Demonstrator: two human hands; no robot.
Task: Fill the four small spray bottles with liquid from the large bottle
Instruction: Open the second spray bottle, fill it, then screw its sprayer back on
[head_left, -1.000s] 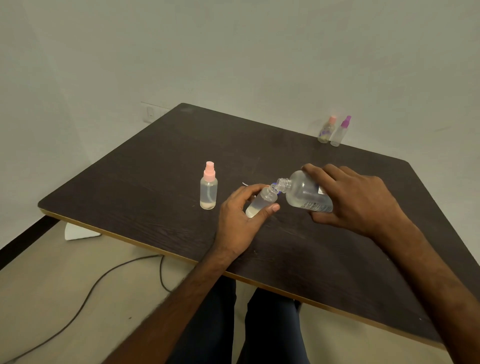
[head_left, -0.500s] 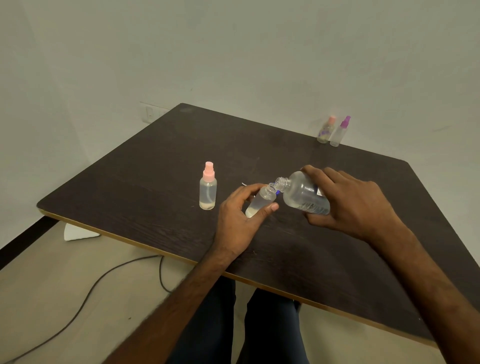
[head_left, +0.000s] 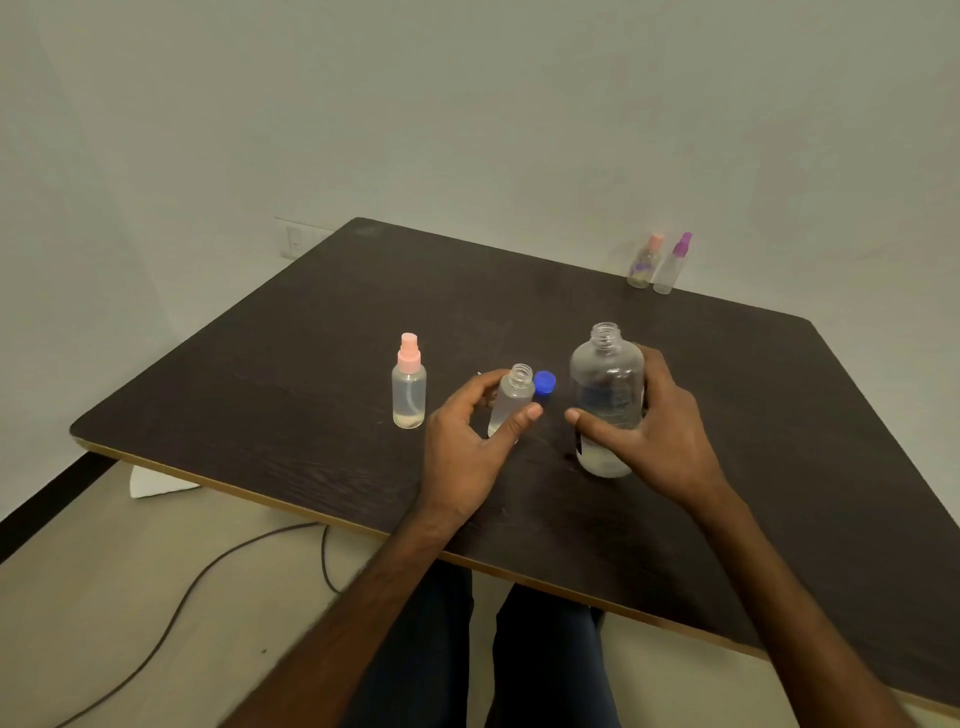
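1. The right hand (head_left: 655, 434) grips the large bottle (head_left: 605, 395), with the thumb across the bottle's front and the fingers curled round its far side.
2. This bottle is upright and uncapped, at about 3 o'clock from the middle of the bench (head_left: 311, 374). It has only a shallow layer of clear liquid at the bottom.
3. The left hand (head_left: 470, 447) holds the open small bottle (head_left: 511, 402) between thumb and fingers. It sits at 9 o'clock of the large bottle, near it but apart.
4. The open small bottle has no sprayer on it and tilts a little, neck toward 1 o'clock. Very little liquid shows low inside.
5. A blue cap (head_left: 544, 383) lies on the bench between the two bottle necks, just beside the small one. I cannot tell whether they touch.
6. A pink-topped spray bottle (head_left: 409, 387) stands upright at 9 o'clock of the left hand, apart from it, with a thin layer of liquid at its base.
7. At 1 o'clock, by the bench's far edge, two more sprayers stand side by side — the far pink bottle (head_left: 643, 262) and the purple-topped bottle (head_left: 671, 266). Their fill is too small to judge.
8. At 7 o'clock a dark cable (head_left: 193, 586) trails over the floor.
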